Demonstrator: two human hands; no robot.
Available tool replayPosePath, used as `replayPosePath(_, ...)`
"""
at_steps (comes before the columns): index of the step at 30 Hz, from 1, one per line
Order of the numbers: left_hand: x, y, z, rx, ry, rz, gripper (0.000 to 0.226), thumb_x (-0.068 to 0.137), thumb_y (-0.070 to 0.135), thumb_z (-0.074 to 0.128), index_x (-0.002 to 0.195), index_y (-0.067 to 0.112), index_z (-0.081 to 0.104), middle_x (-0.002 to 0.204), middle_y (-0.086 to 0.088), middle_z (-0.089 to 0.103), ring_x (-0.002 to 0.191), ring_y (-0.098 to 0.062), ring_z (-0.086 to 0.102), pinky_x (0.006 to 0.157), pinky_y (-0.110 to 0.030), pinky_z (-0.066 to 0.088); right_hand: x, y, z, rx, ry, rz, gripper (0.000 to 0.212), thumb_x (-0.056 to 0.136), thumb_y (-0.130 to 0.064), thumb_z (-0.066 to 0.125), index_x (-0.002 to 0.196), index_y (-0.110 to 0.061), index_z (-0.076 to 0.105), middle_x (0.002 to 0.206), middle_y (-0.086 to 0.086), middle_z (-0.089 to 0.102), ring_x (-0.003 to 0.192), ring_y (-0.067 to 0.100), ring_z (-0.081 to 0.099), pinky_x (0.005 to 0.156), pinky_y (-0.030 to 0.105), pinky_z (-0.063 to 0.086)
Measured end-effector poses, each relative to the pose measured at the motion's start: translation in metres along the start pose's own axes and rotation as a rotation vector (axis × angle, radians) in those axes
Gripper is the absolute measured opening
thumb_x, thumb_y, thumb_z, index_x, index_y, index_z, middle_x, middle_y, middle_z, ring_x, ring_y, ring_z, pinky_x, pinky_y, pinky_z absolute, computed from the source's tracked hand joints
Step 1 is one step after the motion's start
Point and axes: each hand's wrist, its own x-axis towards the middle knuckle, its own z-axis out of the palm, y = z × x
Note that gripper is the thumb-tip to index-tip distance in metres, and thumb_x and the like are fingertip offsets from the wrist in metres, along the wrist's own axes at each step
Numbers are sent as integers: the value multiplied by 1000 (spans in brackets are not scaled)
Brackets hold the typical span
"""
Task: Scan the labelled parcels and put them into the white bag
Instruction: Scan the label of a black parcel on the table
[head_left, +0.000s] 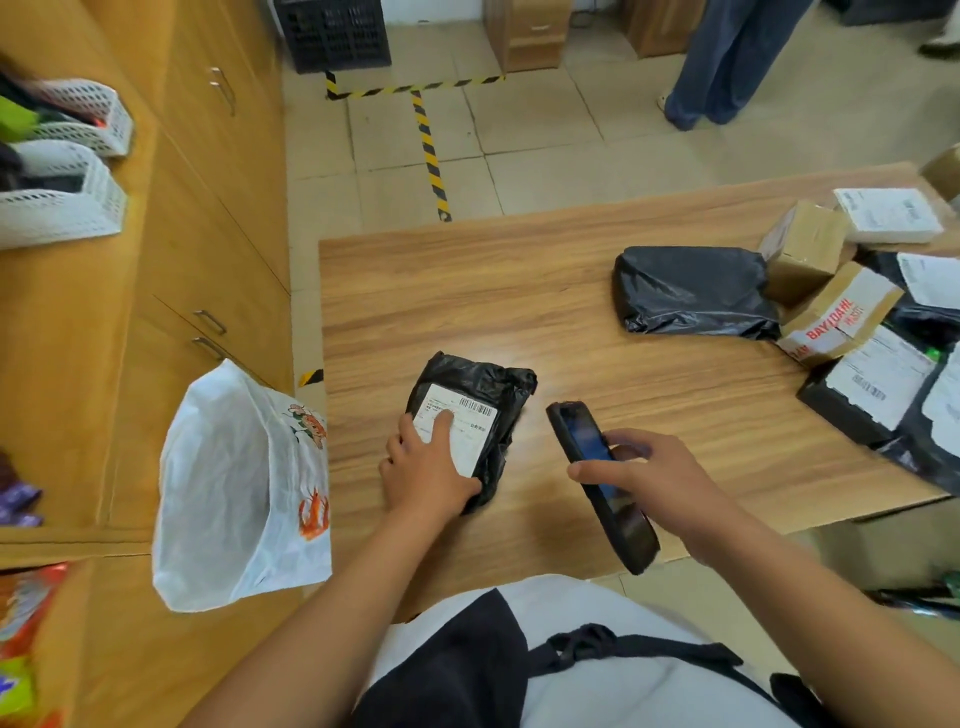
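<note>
Two white perforated baskets (78, 208) sit on the wooden cabinet (78, 338); striped tape (428, 156) crosses the tiled floor (571, 130).

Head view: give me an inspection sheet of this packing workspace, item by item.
Surface: wooden table.
Job's things: small black parcel, label up, near edge; white bag open, left of the table; large black parcel and parcel pile at right.
Clutter: white baskets on the left counter.
Hands: left hand holds the small black parcel; right hand grips the scanner.
Cables: nothing seen.
Surroundings: wooden cabinets, striped floor tape, black crate, another person's legs.
</note>
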Motion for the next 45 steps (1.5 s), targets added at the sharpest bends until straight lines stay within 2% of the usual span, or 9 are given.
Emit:
replayPosePath(3, -1, -7, -3, -43, -14, -56, 107, 65, 55, 77, 148, 42, 11, 152, -19, 19, 134, -38, 25, 106, -47, 30, 3, -2, 9, 79, -21, -40, 37, 67, -27, 93, 93, -32, 67, 77, -10, 72, 51, 6, 70, 37, 17, 46)
replayPosePath(6, -3, -29, -13, -169, -16, -147, 108, 62, 54, 79, 146, 44, 12, 146, -15, 28, 131, -35, 28, 103, -47, 34, 7, -6, 21, 43, -51, -90, 36, 66, -30, 93, 85, -38, 64, 85, -10, 68, 50, 0, 68, 35, 14, 44)
replayPosePath(10, -12, -78, -29, -323, 103, -289, 100, 63, 49, 81, 140, 47, 19, 149, -11, 27, 132, -36, 28, 102, -52, 35, 11, -15, 41, 4, -114, -143, 37, 67, -33, 91, 86, -43, 61, 92, -15, 63, 50, -9, 64, 34, 9, 40)
replayPosePath(15, -17, -162, -43, -532, 239, -516, 94, 64, 42, 83, 139, 45, 26, 145, -10, 30, 130, -37, 29, 101, -54, 34, 15, -22, 64, -61, -169, -193, 39, 70, -34, 90, 103, -35, 69, 103, -6, 68, 61, 1, 71, 39, 12, 46)
replayPosePath(19, -12, -220, -41, -672, 222, -661, 89, 66, 36, 84, 139, 38, 33, 138, -16, 36, 125, -40, 32, 92, -47, 37, 15, -24, 79, -108, -192, -200, 49, 69, -35, 90, 114, -27, 72, 107, -2, 69, 63, 10, 73, 42, 14, 49)
replayPosePath(24, -1, -266, -31, -700, 137, -739, 92, 68, 33, 83, 143, 35, 29, 142, -18, 31, 128, -41, 28, 101, -52, 39, 12, -23, 94, -130, -190, -195, 47, 69, -33, 90, 111, -30, 70, 104, -6, 69, 64, 13, 73, 42, 15, 50)
replayPosePath(28, 10, -287, -30, -693, 96, -749, 91, 71, 31, 83, 145, 34, 30, 143, -18, 30, 129, -42, 27, 97, -48, 37, 8, -16, 100, -130, -146, -186, 41, 66, -34, 91, 101, -38, 70, 87, -19, 72, 64, 19, 74, 45, 21, 54)
replayPosePath(36, 21, -297, -29, -595, 70, -689, 87, 78, 45, 79, 149, 32, 30, 155, -12, 26, 142, -37, 23, 115, -55, 25, -1, 4, 108, -72, -75, -170, 41, 66, -37, 90, 102, -41, 71, 98, -10, 72, 65, 14, 74, 42, 13, 48)
replayPosePath(45, 5, -230, -25, -916, 87, -364, 43, 90, 15, 64, 132, 20, 57, 137, -5, 54, 119, -25, 53, 93, -36, 45, -8, 6, 111, -18, -9, -211, 76, 62, -50, 90, 130, -28, 64, 113, -13, 67, 72, -6, 70, 54, 17, 49)
